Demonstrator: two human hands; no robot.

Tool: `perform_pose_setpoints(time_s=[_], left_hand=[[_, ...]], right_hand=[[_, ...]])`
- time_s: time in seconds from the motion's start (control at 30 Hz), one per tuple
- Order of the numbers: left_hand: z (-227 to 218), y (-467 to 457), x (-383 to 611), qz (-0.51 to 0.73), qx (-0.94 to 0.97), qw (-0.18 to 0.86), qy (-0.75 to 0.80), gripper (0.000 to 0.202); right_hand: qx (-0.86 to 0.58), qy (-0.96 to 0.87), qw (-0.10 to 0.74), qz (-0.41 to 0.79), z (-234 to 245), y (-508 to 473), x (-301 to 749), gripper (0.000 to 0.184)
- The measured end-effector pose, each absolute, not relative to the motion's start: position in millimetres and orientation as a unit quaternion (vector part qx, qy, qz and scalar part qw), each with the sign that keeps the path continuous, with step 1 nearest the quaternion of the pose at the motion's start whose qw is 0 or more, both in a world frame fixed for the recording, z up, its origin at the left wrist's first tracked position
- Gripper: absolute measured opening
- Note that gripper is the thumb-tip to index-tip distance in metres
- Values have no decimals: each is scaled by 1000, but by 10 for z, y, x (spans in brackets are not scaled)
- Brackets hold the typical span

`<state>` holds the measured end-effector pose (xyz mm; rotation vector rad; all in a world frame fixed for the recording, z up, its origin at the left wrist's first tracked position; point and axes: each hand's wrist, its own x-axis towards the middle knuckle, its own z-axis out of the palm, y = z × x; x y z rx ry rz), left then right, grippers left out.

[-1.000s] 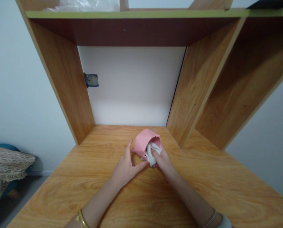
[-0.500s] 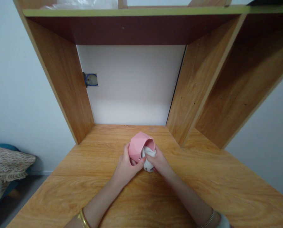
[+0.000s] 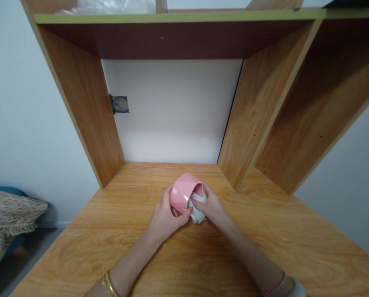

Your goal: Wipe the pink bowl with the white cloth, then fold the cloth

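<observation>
A glossy pink faceted pot (image 3: 182, 192), tilted with its mouth facing right and toward me, is held above the wooden desk top. My left hand (image 3: 166, 215) is closed around its left and lower side, the thumb near the rim. In my right hand (image 3: 212, 207) is a bunched white cloth (image 3: 198, 213), pinched at the pot's mouth. Part of the cloth sits at or inside the opening; the rest hangs below the rim. The right fingertips are partly hidden behind the pot and cloth.
The wooden desk top (image 3: 122, 247) spreads under both arms. Upright wooden panels (image 3: 82, 107) rise at left and right, with a yellow-edged shelf (image 3: 184, 17) overhead. An open socket box (image 3: 120, 104) shows in the white back panel. A fringed blanket (image 3: 14, 208) lies at far left.
The pot has turned slightly and shifted a little to the right with both hands. The right hand and cloth have moved slightly around the rim.
</observation>
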<state>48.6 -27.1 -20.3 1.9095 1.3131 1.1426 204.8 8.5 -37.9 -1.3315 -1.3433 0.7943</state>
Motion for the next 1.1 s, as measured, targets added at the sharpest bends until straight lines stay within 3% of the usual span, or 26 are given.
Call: perform_pose_setpoints(time_s=[0.37,0.77,1.1], left_hand=[[-217,-228,445,425,713,250,499,64],[-236,-192,446,451,650,304,530,56],[-234,-241,506,440,639,371,510,57]], right_hand=[[-618,-615,432,230,-275,34,2122,84],[-626,-610,445,194,-215,-24,2164,72],[-644,-624,420,140,-274,-47,2083,77]])
